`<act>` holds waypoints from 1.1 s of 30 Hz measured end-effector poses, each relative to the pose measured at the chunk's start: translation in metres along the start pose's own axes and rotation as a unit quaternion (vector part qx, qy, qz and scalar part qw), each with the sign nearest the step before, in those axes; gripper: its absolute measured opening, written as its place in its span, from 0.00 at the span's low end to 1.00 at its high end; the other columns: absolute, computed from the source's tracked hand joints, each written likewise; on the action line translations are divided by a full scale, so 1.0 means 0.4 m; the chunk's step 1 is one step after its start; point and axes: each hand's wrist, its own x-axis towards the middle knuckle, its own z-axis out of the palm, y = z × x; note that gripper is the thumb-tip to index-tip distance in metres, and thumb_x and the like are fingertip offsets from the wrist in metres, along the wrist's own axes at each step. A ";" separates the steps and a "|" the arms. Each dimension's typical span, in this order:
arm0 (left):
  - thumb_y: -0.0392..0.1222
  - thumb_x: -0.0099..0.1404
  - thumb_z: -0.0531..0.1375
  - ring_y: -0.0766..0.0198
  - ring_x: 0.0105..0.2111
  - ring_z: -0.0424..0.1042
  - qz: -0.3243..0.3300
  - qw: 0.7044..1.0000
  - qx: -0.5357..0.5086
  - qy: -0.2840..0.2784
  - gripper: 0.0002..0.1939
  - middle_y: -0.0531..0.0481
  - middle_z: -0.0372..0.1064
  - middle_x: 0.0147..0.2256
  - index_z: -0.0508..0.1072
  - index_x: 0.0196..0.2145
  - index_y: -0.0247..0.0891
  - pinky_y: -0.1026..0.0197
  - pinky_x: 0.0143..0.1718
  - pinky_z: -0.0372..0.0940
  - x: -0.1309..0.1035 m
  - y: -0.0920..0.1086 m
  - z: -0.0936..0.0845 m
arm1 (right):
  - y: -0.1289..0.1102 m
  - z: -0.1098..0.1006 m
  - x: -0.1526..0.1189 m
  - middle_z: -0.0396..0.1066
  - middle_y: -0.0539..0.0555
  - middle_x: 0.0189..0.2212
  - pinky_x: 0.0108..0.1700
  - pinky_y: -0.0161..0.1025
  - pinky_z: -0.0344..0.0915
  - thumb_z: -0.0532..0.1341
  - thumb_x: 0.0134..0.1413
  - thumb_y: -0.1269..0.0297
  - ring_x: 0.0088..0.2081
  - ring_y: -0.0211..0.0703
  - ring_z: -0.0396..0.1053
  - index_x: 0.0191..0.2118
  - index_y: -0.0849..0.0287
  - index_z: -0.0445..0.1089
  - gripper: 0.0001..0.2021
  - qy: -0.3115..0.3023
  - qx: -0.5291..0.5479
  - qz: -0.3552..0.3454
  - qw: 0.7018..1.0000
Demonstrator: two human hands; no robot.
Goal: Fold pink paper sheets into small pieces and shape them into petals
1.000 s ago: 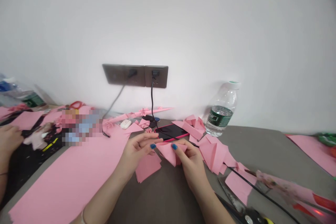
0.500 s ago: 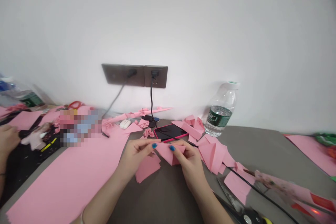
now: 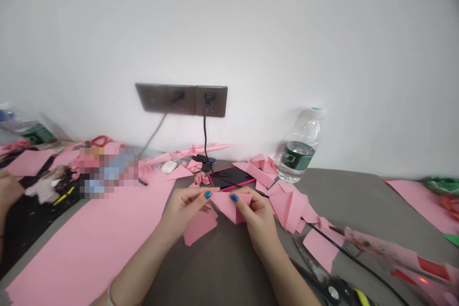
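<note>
A folded piece of pink paper (image 3: 226, 206) hangs point-down between both hands above the grey table. My left hand (image 3: 186, 210) pinches its left corner between thumb and fingers. On the other side my right hand (image 3: 255, 213) grips the paper, its blue-nailed thumb lying on the front face. Below my left hand lies a small stack of pink paper squares (image 3: 200, 227). Just behind the hands rests a phone with a pink edge (image 3: 231, 178), a black cable across it.
Folded pink papers (image 3: 290, 205) lie right of my hands, near a water bottle (image 3: 298, 148). Scissors (image 3: 333, 291) are at the front right. A large pink sheet (image 3: 93, 244) covers the left. Another person's hand (image 3: 9, 191) is at the far left.
The whole view has shifted slightly, so things stand a little higher and further left. Both hands keep hold of the folded paper, with hardly any change in their grip.
</note>
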 end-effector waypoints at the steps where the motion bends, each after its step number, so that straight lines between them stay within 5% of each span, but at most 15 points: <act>1: 0.54 0.59 0.64 0.65 0.27 0.75 0.003 1.000 0.001 -0.001 0.19 0.44 0.80 0.38 0.82 0.41 0.38 0.64 0.32 0.73 -0.001 0.001 0.000 | -0.001 0.001 0.000 0.69 0.50 0.23 0.28 0.33 0.58 0.68 0.45 0.52 0.25 0.38 0.62 0.26 0.60 0.72 0.15 -0.001 0.003 0.000 1.000; 19: 0.48 0.60 0.63 0.64 0.25 0.73 0.031 0.995 0.047 0.080 0.15 0.45 0.80 0.30 0.83 0.37 0.36 0.65 0.29 0.71 -0.001 0.000 -0.008 | -0.003 -0.001 -0.005 0.70 0.51 0.24 0.31 0.34 0.60 0.66 0.49 0.53 0.28 0.40 0.65 0.25 0.60 0.72 0.14 -0.019 -0.044 -0.031 0.998; 33: 0.49 0.58 0.64 0.63 0.22 0.72 0.006 0.997 0.048 0.063 0.14 0.48 0.76 0.21 0.83 0.32 0.35 0.65 0.26 0.70 0.000 -0.001 0.012 | -0.009 -0.001 -0.008 0.68 0.52 0.25 0.33 0.35 0.61 0.64 0.53 0.55 0.30 0.42 0.65 0.26 0.59 0.69 0.13 -0.046 -0.047 -0.047 0.997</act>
